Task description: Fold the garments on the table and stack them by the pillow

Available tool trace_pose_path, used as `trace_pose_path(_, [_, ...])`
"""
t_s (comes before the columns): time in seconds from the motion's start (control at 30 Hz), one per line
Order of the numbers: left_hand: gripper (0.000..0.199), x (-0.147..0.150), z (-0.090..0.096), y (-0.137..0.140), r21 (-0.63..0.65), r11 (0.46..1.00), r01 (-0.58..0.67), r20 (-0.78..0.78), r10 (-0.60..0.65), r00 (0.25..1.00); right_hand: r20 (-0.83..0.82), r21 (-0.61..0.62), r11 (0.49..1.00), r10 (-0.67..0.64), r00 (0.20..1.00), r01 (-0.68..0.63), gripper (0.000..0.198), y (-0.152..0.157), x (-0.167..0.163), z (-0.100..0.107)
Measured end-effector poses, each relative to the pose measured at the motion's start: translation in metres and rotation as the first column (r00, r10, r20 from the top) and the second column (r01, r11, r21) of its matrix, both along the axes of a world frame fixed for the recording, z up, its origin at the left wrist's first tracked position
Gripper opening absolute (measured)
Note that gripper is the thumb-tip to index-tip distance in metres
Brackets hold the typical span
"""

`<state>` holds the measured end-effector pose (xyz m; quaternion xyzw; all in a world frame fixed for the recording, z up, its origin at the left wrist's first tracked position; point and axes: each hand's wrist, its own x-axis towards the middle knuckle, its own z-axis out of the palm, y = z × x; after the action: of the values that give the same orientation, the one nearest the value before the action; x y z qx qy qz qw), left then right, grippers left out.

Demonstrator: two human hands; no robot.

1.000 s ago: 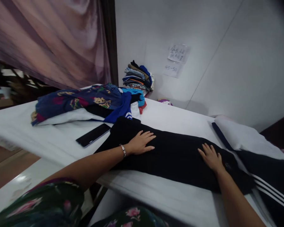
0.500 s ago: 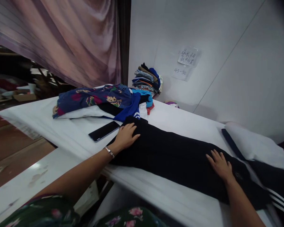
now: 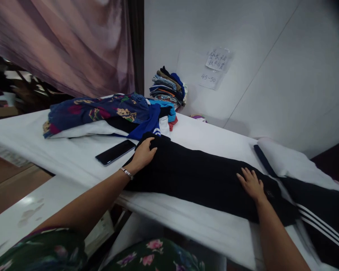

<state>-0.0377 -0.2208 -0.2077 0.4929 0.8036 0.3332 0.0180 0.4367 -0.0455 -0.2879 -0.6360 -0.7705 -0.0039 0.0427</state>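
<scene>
A long black garment (image 3: 192, 177), shaped like trousers folded lengthwise, lies flat across the white-covered table (image 3: 214, 139). On its left end rests my left hand (image 3: 143, 153), fingers loosely stretched over the cloth and the thumb apart. My right hand (image 3: 252, 184) lies flat near the other end with its fingers spread, beside a small mark on the fabric. Neither hand grips the cloth. Just left of my left hand is a dark-screened phone (image 3: 115, 152). Black clothing with white stripes (image 3: 322, 214) lies to the right of the garment.
Behind the phone is a loose heap of clothes (image 3: 101, 113), patterned blue on top. A folded clothes stack (image 3: 168, 88) stands against the wall (image 3: 243, 37), which bears handwritten paper notes (image 3: 217, 66). White cloth (image 3: 293, 162) lies at right. A pinkish curtain (image 3: 73, 41) hangs at left.
The view has swung slightly, so everything sits further left and higher in the picture. Both hands stay on the black garment in nearly the same places.
</scene>
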Motion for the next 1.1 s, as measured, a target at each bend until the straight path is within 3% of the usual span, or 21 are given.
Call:
trace_pose_path(0.1, [0.042,-0.002,-0.005,0.004,0.057,0.998,0.029,-0.066,-0.026,0.997,0.013,-0.024,1.0,-0.014,1.0,0.015,0.055,-0.002,-0.002,0.004])
trace_pose_path(0.3, [0.036,-0.017,-0.022,0.018,-0.209,0.976,0.054,-0.086,-0.074,0.994,0.046,-0.057,0.998,0.009,0.999,-0.006,0.05,-0.004,-0.005,0.011])
trace_pose_path(0.4, [0.037,-0.018,-0.014,0.016,-0.23,0.972,0.039,-0.11,-0.066,0.992,0.044,-0.057,0.998,0.003,0.999,-0.001,0.052,-0.004,-0.005,0.012])
trace_pose_path(0.5, [0.041,-0.005,0.005,0.009,-0.157,0.988,-0.011,-0.265,-0.032,0.964,0.047,-0.047,0.999,0.002,0.999,0.0,0.053,-0.004,-0.007,0.012])
trace_pose_path(0.6, [0.045,0.016,0.014,0.005,-0.056,0.987,0.149,-0.415,-0.159,0.896,0.05,-0.027,1.0,0.0,0.999,0.001,0.054,-0.005,-0.009,0.012])
trace_pose_path(0.67, [0.049,0.027,0.008,0.008,-0.125,0.947,0.297,-0.451,-0.321,0.833,0.053,-0.029,1.0,0.003,0.999,-0.001,0.054,-0.006,-0.01,0.014])
trace_pose_path(0.77, [0.058,0.032,-0.013,0.016,-0.319,0.875,0.364,-0.389,-0.471,0.792,0.051,-0.09,0.996,0.01,0.999,-0.005,0.052,-0.006,-0.013,0.024])
trace_pose_path(0.9, [0.065,0.027,-0.032,0.024,-0.39,0.848,0.359,-0.344,-0.496,0.797,0.032,-0.19,0.981,-0.044,0.999,0.049,0.055,-0.012,-0.029,0.054])
trace_pose_path(0.97, [0.066,0.024,-0.034,0.027,-0.388,0.853,0.35,-0.367,-0.491,0.79,-0.018,-0.109,0.993,-0.038,0.999,0.036,0.056,-0.018,-0.046,0.071])
trace_pose_path(1.1, [0.066,0.017,-0.04,0.03,-0.4,0.852,0.337,-0.441,-0.501,0.744,-0.197,-0.022,0.984,0.171,0.965,-0.179,0.064,-0.03,-0.09,0.084])
